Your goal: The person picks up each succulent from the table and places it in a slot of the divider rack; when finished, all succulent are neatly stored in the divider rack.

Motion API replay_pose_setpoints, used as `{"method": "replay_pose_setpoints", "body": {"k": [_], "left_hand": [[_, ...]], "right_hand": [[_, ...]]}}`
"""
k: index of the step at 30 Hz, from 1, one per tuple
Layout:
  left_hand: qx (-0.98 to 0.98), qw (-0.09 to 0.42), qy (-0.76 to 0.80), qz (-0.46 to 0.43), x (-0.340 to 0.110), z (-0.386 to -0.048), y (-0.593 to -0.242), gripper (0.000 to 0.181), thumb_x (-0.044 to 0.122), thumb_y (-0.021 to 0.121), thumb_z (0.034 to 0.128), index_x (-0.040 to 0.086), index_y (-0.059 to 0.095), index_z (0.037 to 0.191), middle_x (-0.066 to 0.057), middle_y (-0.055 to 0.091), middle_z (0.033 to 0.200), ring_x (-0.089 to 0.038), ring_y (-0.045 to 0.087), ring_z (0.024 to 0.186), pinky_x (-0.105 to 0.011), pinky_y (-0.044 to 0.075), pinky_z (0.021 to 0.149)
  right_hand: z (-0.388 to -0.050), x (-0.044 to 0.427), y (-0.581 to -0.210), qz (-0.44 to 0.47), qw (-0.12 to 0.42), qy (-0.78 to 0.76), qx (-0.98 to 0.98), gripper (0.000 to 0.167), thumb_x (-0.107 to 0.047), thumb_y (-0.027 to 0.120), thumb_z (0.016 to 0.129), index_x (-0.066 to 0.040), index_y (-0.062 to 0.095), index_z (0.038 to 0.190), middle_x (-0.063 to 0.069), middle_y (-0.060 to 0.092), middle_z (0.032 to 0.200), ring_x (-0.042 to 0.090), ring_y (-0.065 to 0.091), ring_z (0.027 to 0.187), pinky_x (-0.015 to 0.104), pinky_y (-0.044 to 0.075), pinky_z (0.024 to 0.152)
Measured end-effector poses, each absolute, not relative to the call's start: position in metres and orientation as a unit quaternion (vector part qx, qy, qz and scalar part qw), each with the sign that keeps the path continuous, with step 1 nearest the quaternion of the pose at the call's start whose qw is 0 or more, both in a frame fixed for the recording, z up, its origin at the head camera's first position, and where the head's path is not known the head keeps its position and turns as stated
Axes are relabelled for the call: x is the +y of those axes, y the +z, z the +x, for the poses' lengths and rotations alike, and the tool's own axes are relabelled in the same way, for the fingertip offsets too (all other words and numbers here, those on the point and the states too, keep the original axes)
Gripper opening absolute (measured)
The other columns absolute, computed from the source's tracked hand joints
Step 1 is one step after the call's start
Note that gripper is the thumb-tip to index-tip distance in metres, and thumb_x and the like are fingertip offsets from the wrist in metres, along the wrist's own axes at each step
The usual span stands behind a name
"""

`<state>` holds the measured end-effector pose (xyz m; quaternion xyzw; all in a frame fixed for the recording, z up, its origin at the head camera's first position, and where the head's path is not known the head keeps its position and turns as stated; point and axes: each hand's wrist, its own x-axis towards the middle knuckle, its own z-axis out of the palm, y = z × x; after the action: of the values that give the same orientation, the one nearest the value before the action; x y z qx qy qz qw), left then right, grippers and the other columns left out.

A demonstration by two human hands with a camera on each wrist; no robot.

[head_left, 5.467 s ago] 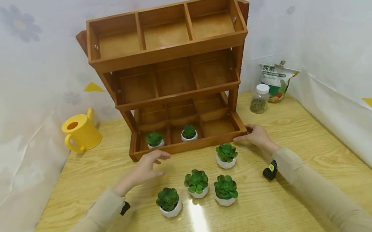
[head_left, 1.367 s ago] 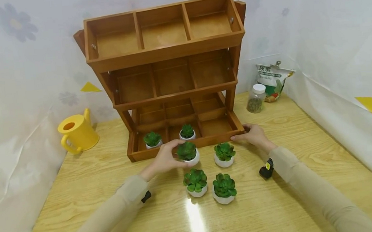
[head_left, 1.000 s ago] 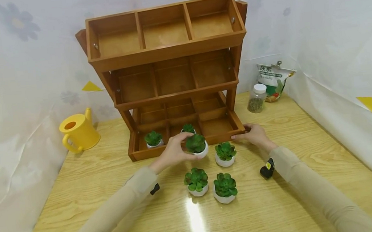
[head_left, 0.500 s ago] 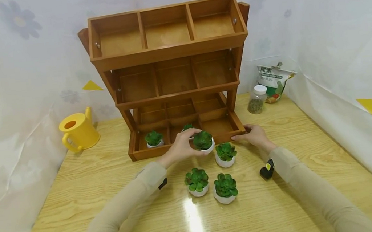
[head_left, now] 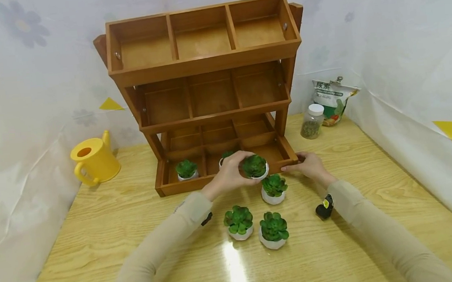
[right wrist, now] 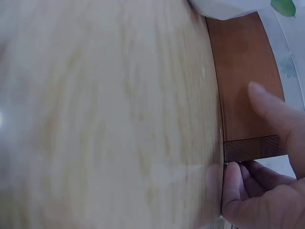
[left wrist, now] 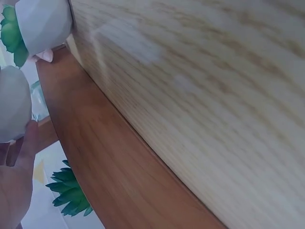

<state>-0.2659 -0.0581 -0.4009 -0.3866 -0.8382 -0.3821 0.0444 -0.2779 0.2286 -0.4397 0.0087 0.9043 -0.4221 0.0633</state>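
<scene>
My left hand (head_left: 231,174) grips a potted succulent (head_left: 254,166) by its white pot, just in front of the right compartment of the bottom tier of the wooden plant shelf (head_left: 204,61). In the left wrist view the held pot (left wrist: 13,105) hangs off the table, beside the shelf's front board (left wrist: 109,143). My right hand (head_left: 309,166) holds the front right corner of the bottom tier; in the right wrist view its thumb lies on the front board and its fingers curl at the board's end. Potted succulents stand in the bottom left (head_left: 187,169) and middle compartments, the middle one mostly hidden by my left hand.
Three potted succulents stand on the table: one (head_left: 273,189) close to the shelf, two nearer, a left one (head_left: 238,222) and a right one (head_left: 273,230). A yellow watering can (head_left: 96,160) is left. A jar (head_left: 312,122) and a clipped bag (head_left: 332,99) are right.
My left hand has picked up the front-left succulent from the table and carried it up and right, past the middle compartment. My right hand has stayed on the shelf corner.
</scene>
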Motion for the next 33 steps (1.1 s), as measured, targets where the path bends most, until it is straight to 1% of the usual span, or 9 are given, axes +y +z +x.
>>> {"method": "replay_pose_setpoints", "body": {"k": [6,17,21,24,28,33], "left_hand": [[-0.834,0.065,-0.382,-0.394,-0.052,-0.270,-0.399,0.063,0.023,0.083,0.0743,0.009,0.055,0.129,-0.006,0.058,0.123,-0.019,0.059,0.109,-0.032,0.051,0.092],[-0.844,0.081,-0.383,-0.366,-0.037,-0.280,-0.393,0.064,0.023,0.082,0.0762,0.007,0.053,0.131,-0.009,0.057,0.127,-0.022,0.058,0.115,-0.034,0.050,0.096],[-0.851,0.081,-0.383,-0.349,-0.030,-0.284,-0.392,0.065,0.022,0.083,0.0755,0.007,0.053,0.132,-0.009,0.056,0.127,-0.022,0.057,0.116,-0.034,0.049,0.097],[-0.857,0.077,-0.377,-0.342,-0.024,-0.287,-0.392,0.066,0.024,0.082,0.0764,0.006,0.052,0.132,-0.010,0.056,0.128,-0.023,0.055,0.118,-0.035,0.047,0.099],[-0.867,0.074,-0.365,-0.331,-0.017,-0.289,-0.393,0.068,0.027,0.081,0.0771,0.005,0.051,0.134,-0.011,0.053,0.128,-0.026,0.054,0.118,-0.037,0.047,0.099],[-0.877,0.073,-0.360,-0.311,-0.009,-0.292,-0.396,0.068,0.027,0.081,0.0770,0.005,0.051,0.133,-0.011,0.051,0.126,-0.025,0.054,0.116,-0.036,0.048,0.097]], "right_hand": [[-0.278,0.230,-0.441,0.003,0.055,-0.419,0.906,0.073,-0.032,0.077,0.082,0.005,0.047,0.136,0.027,0.053,0.133,0.039,0.053,0.116,0.047,0.045,0.096],[-0.278,0.230,-0.442,0.011,0.059,-0.424,0.904,0.075,-0.035,0.077,0.081,0.005,0.047,0.137,0.026,0.053,0.132,0.038,0.053,0.116,0.047,0.045,0.096],[-0.278,0.229,-0.441,0.016,0.063,-0.426,0.903,0.077,-0.039,0.077,0.080,0.003,0.047,0.137,0.025,0.053,0.133,0.037,0.053,0.116,0.046,0.045,0.095],[-0.278,0.229,-0.441,0.020,0.064,-0.432,0.899,0.077,-0.039,0.077,0.080,0.003,0.047,0.137,0.025,0.053,0.133,0.037,0.053,0.116,0.045,0.046,0.095],[-0.278,0.229,-0.440,0.018,0.064,-0.438,0.897,0.076,-0.038,0.077,0.080,0.004,0.047,0.137,0.025,0.054,0.132,0.037,0.054,0.115,0.044,0.046,0.094],[-0.278,0.230,-0.441,0.016,0.060,-0.432,0.900,0.076,-0.038,0.077,0.080,0.004,0.048,0.136,0.025,0.055,0.131,0.037,0.054,0.115,0.044,0.046,0.094]]}}
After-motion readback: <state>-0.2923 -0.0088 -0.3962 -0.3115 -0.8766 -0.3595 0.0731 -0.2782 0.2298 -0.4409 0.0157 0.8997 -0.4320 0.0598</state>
